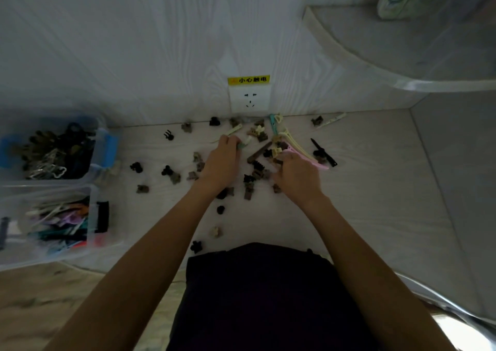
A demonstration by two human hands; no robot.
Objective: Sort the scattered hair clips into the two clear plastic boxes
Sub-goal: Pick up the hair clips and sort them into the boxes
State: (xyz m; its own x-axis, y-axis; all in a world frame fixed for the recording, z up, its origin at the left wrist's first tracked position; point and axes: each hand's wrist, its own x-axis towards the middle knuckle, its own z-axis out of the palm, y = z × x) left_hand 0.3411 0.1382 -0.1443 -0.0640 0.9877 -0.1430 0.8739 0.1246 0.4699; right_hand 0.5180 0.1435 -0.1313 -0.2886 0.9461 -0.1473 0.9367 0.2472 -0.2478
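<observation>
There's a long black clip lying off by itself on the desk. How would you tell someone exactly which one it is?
Start at the white wall socket with the yellow sticker above it, then drop down and right past the pile of clips. Just right of the right hand lies the long black clip, slanting across the desk. Its neighbours are pale or pink long clips and small chunky claw clips.

The tabletop [362, 189] is pale with a faint wood grain, as is the white wall panel [134, 55]. A yellow label [248, 79] with red characters sits above a white socket [249, 101]. Scattered small clips [171, 174] are black, brown and beige; long clips are pink [308, 157], cream [291, 141], teal [273, 125] and black [323, 152]. The far box [107, 146] has blue latches.
</observation>
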